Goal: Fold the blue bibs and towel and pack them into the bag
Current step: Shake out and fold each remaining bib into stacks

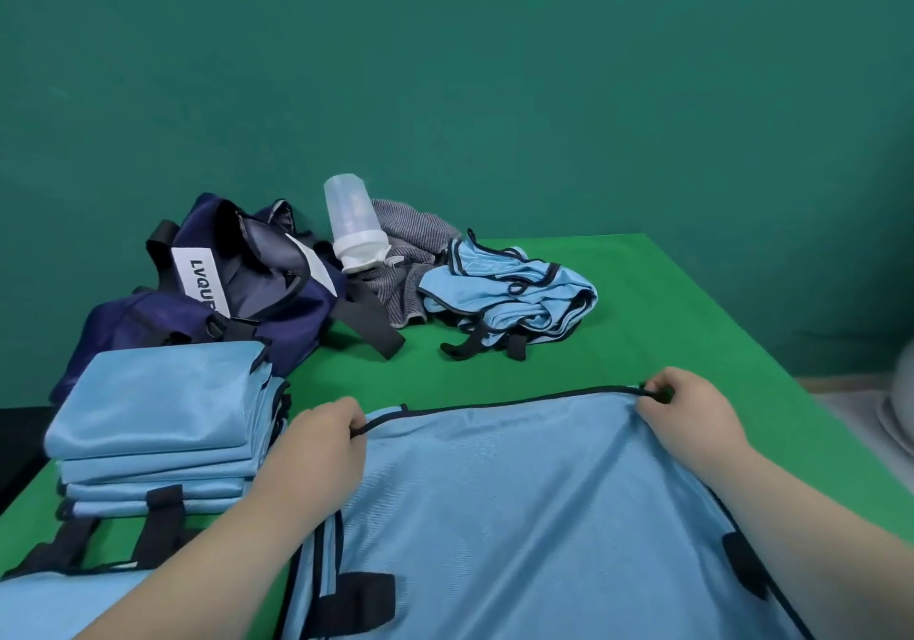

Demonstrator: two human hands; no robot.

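Left hand (324, 434) and right hand (685, 409) each pinched the bib (519, 491) by its dark-bound far edge. Mesh looked light, limp, probably slippery; the bound corners seemed the best hold.

bib (519, 516): smooth sheeny cloth | towel (410, 263): ribbed knit, seemingly | bottle (353, 221): frosted plastic | table (643, 323): matt green

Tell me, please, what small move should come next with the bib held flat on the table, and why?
Probably fold the far edge toward the body: both the left hand and right hand pinch the dark trim of the spread bib, and the stack beside it is folded smaller.
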